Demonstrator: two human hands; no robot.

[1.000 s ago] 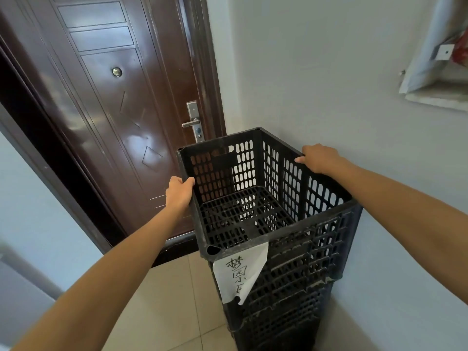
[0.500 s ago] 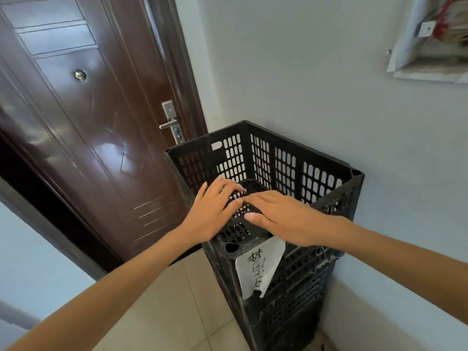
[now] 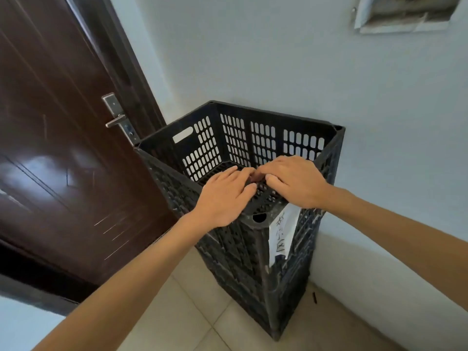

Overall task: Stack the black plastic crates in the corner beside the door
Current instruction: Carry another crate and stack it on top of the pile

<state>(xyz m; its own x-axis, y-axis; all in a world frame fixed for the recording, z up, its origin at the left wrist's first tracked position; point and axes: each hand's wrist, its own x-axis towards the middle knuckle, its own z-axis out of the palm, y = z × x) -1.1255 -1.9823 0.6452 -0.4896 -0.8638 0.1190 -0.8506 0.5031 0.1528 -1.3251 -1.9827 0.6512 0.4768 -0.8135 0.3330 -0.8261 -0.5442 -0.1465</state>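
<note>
Here's the corner: the dark brown door (image 3: 63, 160) fills the nine o'clock side, and the pale wall (image 3: 278, 59) runs from twelve round to four. Tucked between them on the tiled floor (image 3: 190, 312) is the stack of black crates (image 3: 240, 262), just beside the door frame and close against the wall. It stands tall and upright, long axis straight up, with one corner edge aimed at us at six o'clock.

The top crate (image 3: 253, 138) sits nested and mouth up. Its long sides run along the wall, roughly nine to three, and a short end faces the door.

My read on handling: slotted moulded plastic, light for its bulk, with stiff walls and a hard rim. Not fragile and not slippery, though a stack this tall could rock if shoved high up. The best hold looks like two opposite rims, or the handle slot (image 3: 182, 134) in the short end at ten o'clock.

Now the hands, both over the near corner. The left hand (image 3: 225, 198) lies palm down, its grip spread flat and holding nothing. The right hand (image 3: 296, 183) at two o'clock of it is also palm down, fingertips meeting the left's, grip loose around nothing. Whether the palms press the rim, I cannot tell.

Below them a white paper label (image 3: 283, 231) hangs at five o'clock, beside a round corner socket (image 3: 259, 218).
</note>
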